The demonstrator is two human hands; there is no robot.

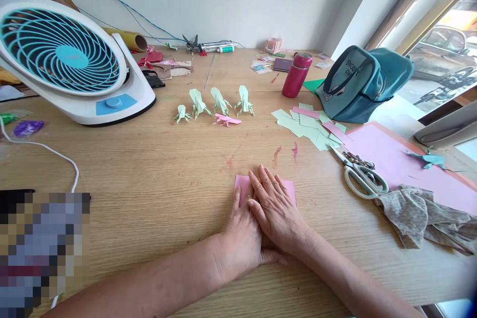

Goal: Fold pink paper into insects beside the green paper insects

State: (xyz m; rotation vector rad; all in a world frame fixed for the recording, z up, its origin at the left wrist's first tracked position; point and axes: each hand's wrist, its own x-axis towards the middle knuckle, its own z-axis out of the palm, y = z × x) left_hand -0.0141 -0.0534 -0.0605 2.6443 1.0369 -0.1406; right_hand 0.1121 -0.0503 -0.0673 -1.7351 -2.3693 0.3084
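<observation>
A sheet of pink paper (243, 185) lies flat on the wooden table in front of me, its top corners showing past my fingers. My right hand (278, 208) rests flat across it with the fingers stretched forward, partly covering my other hand. Underneath, my left hand (242, 231) presses on the paper's lower left part. One of its fingers points up along the left edge, and its thumb sticks out to the right below my right palm. Its other fingers are mostly hidden.
Green folded paper insects (220, 101) and a pink one (227, 120) stand ahead. Paper pieces (307, 124), scissors (363, 176), a cloth (417, 213) and a backpack (357, 84) are at right. A red bottle (297, 75) stands behind; a fan (70, 57) is at left.
</observation>
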